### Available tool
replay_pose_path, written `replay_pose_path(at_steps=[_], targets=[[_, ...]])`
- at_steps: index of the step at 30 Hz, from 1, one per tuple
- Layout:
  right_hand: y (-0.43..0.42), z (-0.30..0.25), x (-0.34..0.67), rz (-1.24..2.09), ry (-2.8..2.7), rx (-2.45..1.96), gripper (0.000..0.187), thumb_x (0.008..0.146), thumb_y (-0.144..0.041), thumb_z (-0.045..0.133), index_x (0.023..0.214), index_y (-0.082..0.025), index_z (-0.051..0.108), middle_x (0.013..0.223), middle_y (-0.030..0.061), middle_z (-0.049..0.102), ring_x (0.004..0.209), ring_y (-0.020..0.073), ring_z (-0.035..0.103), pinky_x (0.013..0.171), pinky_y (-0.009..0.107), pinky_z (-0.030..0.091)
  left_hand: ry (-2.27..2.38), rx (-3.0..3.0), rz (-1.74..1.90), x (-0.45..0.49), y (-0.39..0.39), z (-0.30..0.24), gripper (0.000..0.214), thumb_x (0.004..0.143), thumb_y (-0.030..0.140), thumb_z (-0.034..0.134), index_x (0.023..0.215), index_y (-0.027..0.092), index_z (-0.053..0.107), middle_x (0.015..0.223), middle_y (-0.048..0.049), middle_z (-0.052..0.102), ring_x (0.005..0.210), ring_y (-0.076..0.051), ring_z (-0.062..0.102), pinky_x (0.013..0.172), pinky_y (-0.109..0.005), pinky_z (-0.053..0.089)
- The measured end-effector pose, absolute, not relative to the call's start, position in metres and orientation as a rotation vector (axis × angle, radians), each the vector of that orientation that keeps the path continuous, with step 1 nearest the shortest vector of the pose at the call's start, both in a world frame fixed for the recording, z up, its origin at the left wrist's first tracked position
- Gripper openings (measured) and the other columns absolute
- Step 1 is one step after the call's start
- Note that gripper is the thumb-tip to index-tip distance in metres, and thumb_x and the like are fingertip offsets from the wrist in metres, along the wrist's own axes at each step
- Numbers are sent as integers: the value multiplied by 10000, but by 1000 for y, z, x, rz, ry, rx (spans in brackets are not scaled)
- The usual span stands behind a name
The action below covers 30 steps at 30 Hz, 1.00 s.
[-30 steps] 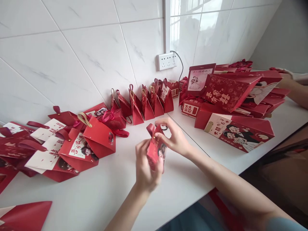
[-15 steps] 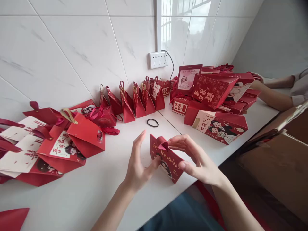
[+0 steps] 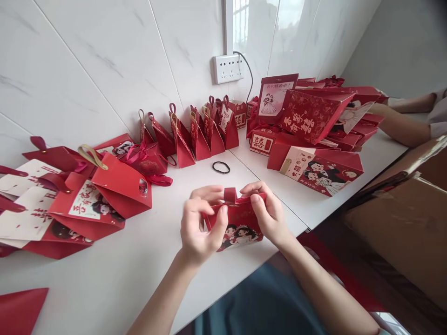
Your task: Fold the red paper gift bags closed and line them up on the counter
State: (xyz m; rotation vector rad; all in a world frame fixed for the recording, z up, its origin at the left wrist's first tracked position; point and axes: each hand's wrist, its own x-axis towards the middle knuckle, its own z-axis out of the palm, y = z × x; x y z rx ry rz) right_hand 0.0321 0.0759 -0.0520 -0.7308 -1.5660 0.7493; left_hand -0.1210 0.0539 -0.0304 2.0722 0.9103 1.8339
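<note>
A small red gift box [image 3: 240, 234] with a cartoon couple on its front stands upright at the table's near edge. From its top rises a dark red ribbon loop [image 3: 230, 195]. My left hand [image 3: 200, 228] is curled round the box's upper left corner, thumb in front and fingers behind. At the upper right, my right hand [image 3: 270, 211] pinches the top edge between thumb and fingers. The back of the box is hidden. Beyond it a black elastic band [image 3: 221, 167] lies on the white table [image 3: 153, 260].
Finished-looking red boxes [image 3: 183, 144] line the tiled wall, with more boxes [image 3: 122, 186] at the left. A pile of red boxes [image 3: 314, 116] is at the right, beside another person's arm [image 3: 401, 123]. A power strip [image 3: 228, 69] hangs on the wall; a cardboard box [image 3: 401, 232] stands lower right.
The gift box has turned so its front faces me. Both hands have closed in from loosely around it onto its top corners. The view has tilted slightly downward.
</note>
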Motion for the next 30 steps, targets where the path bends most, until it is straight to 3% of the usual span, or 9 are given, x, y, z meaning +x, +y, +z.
replay_pose_path(at_steps=[3, 5, 12, 30], targets=[[76, -59, 26, 715, -1499, -624, 121, 986, -280, 402, 1090, -245, 455, 652, -52, 522, 496, 89, 464, 459, 195, 411, 949, 2315, 1747, -121, 54, -29, 253, 826, -35, 548, 941, 186, 595, 1010, -45, 650, 899, -134, 648, 724, -241, 563], [77, -62, 23, 622, -1458, -555, 193, 972, -205, 423, 1153, -264, 394, 660, -62, 490, 516, 94, 475, 469, 199, 431, 987, 2373, 1755, -123, 53, -29, 317, 832, -30, 550, 1048, 187, 631, 1000, -42, 654, 890, -126, 645, 738, -232, 560], [72, -54, 25, -57, -1596, -637, 260, 819, -48, 592, 1020, -207, 545, 948, 76, 547, 868, 179, 585, 680, 328, 568, 1046, 2346, 1709, -124, 51, -29, 353, 822, 29, 577, 1125, 197, 642, 1076, -37, 659, 961, -140, 643, 826, -240, 560], [74, -41, 42, -264, -1822, -616, 232, 848, -117, 638, 1056, -204, 581, 833, 67, 655, 673, 157, 632, 559, 289, 529, 1099, 2320, 1704, -123, 52, -29, 332, 835, 59, 582, 1112, 226, 656, 1057, -31, 670, 942, -157, 655, 806, -268, 571]])
